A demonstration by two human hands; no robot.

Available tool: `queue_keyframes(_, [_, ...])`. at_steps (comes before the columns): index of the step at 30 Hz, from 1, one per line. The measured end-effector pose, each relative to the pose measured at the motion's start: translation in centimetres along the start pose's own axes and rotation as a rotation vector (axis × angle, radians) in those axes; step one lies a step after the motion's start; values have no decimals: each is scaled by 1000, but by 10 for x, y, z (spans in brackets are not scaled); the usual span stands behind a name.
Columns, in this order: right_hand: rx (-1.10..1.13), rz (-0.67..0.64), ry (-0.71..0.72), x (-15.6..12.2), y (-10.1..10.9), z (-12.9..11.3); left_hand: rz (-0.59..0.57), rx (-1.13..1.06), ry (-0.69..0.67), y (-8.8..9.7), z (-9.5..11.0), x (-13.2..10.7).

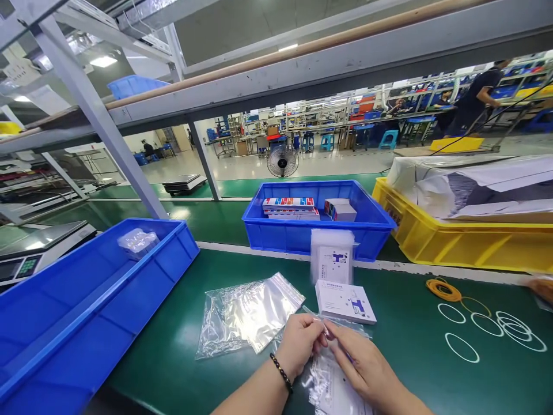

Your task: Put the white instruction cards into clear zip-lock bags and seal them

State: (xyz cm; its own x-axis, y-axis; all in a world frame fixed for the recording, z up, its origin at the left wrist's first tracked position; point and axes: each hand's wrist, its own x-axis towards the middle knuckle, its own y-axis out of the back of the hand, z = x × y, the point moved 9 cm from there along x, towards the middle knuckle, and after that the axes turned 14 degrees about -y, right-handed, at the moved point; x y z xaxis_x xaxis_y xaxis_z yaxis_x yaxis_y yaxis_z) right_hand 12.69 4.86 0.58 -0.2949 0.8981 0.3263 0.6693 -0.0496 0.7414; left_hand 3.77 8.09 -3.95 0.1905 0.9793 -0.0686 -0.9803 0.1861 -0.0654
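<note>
Both hands meet low in the middle over the green table. My left hand, with a dark bead bracelet on the wrist, pinches the top edge of a clear plastic bag that holds a white printed sheet. My right hand grips the same bag edge from the right. Just beyond the hands lies a small white box with blue print. A bagged white card leans upright behind it. A loose pile of empty clear zip bags lies to the left.
A blue bin with small boxes stands behind, a yellow crate with wrapped sheets at right, a long blue tray at left beside a scale. White rings and yellow bands lie at right. A person stands far back right.
</note>
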Motion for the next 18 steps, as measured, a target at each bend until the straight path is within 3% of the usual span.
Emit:
queue_keyframes(3, [95,-87,-141,5,0,2,-5,38,-60,1,2,-1])
queue_keyframes(7, [200,-136,-239,8,0,5,-39,269,-206,0,10,-4])
queue_keyframes(14, [17,-16,-203,6,-1,8,-162,589,-275,-11,11,-8])
queue_keyframes(18, [-62,107,-247,5,4,17,-177,607,-270,-15,7,-7])
